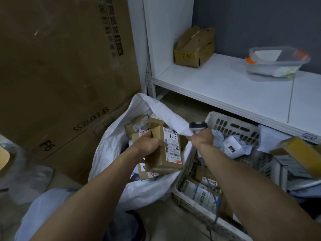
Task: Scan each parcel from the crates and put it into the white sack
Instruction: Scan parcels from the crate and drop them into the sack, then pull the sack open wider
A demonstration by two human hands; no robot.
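While the right grip clutches scanner and sack, left grip holds parcel

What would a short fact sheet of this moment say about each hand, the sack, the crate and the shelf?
White sack: open, several packages inside
Left hand: grips a brown labelled parcel above the sack's mouth
Right hand: holds the scanner and pinches the sack's rim
Crate: right of the sack, more packages in it
Shelf: a brown box and a clear tub on it
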